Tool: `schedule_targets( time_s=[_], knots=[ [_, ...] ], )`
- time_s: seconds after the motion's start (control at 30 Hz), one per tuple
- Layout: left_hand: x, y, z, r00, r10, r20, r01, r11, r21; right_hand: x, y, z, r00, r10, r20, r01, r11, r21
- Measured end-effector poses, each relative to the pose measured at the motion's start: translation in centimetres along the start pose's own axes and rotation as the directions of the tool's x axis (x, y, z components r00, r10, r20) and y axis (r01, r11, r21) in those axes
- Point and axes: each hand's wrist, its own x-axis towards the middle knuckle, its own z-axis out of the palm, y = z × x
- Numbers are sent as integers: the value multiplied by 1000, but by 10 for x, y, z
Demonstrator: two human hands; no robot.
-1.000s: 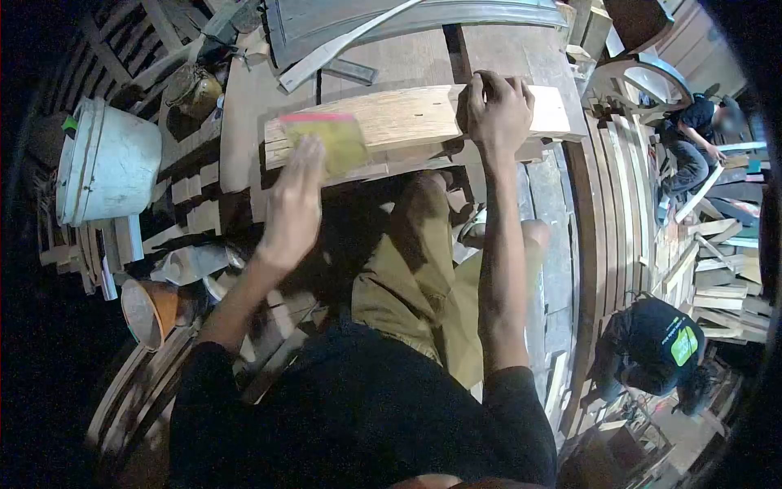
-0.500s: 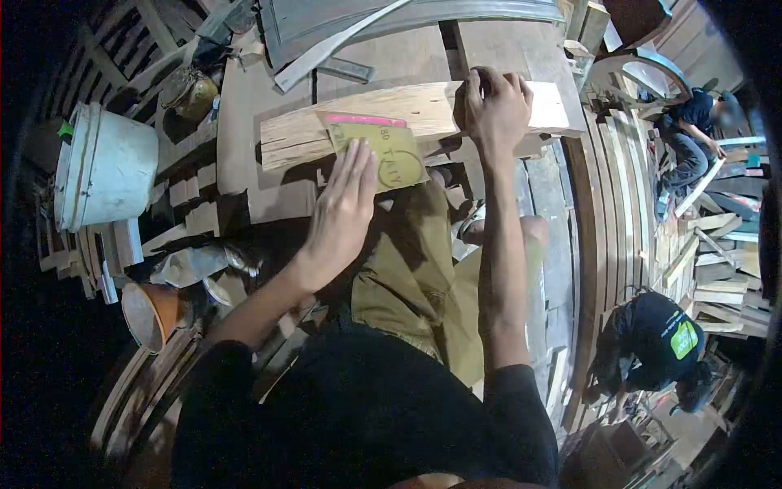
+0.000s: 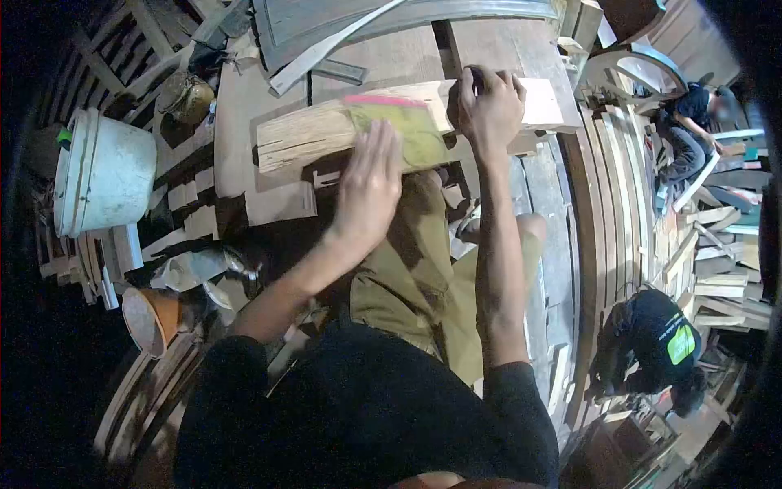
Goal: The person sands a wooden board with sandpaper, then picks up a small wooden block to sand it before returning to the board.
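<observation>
A pale, rough-grained wooden beam (image 3: 305, 137) lies across the plank bench top. My left hand (image 3: 371, 183) is closed on a yellow-green sheet of sandpaper (image 3: 419, 138) with a pink strip along its far edge. Its long fingers lie along the sheet, while the thumb is hidden. Part of the sheet rests on the beam and part hangs over the near side; motion blurs it. Toward the beam's right end, my right hand (image 3: 493, 110) is closed over the wood with curled fingers.
Behind the beam are a thin light strip (image 3: 330, 49) and a grey panel (image 3: 407, 18). A white bucket (image 3: 114, 171) and an orange container (image 3: 151, 320) stand at left. Two people (image 3: 652, 342) (image 3: 692, 122) are at right among stacked boards (image 3: 615, 196).
My left hand has slid right along the beam with the sandpaper, baring more wood at the left. My right hand keeps its hold on the beam.
</observation>
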Motion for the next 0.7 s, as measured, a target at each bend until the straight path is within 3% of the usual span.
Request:
schedule_targets(
  time_s=[0.03, 0.1, 0.17, 0.23, 0.3, 0.37, 0.47, 0.6, 0.63, 0.7],
  knots=[
    [-4, 5, -1, 997, 73, 11, -72, 996, -55, 0, -1, 2, 998, -22, -61, 24, 999, 36],
    [4, -14, -1, 999, 23, -36, -29, 981, -191, -1, 0, 3, 997, -57, -58, 58, 998, 6],
    [19, -29, -9, 993, -113, -42, 111, 992, -52, -3, 0, 2, 998, -40, -45, 41, 999, 11],
    [17, -10, -4, 994, -102, -51, 103, 994, 27, 1, -1, 2, 998, -28, -50, 28, 1000, 10],
    [-1, 12, 9, 1000, 24, 8, -24, 999, -36, -1, 1, 5, 998, -18, -52, 19, 1000, 6],
    [-3, 3, 11, 995, 98, -35, -103, 979, -174, -1, 9, 10, 997, -53, -61, 55, 998, 19],
    [21, -21, -5, 995, -88, -42, 86, 994, -61, -1, -3, -1, 998, -43, -49, 44, 999, 26],
    [5, 2, 12, 995, 96, 6, -96, 995, -11, -1, 1, 3, 999, -14, -33, 16, 999, 51],
    [7, -12, 9, 991, 134, -7, -134, 987, -88, -1, 1, 2, 999, -27, -35, 28, 999, 41],
    [18, -33, -4, 999, -46, 6, 46, 999, -10, -1, 2, 1, 998, -46, -33, 47, 999, 21]
  ],
)
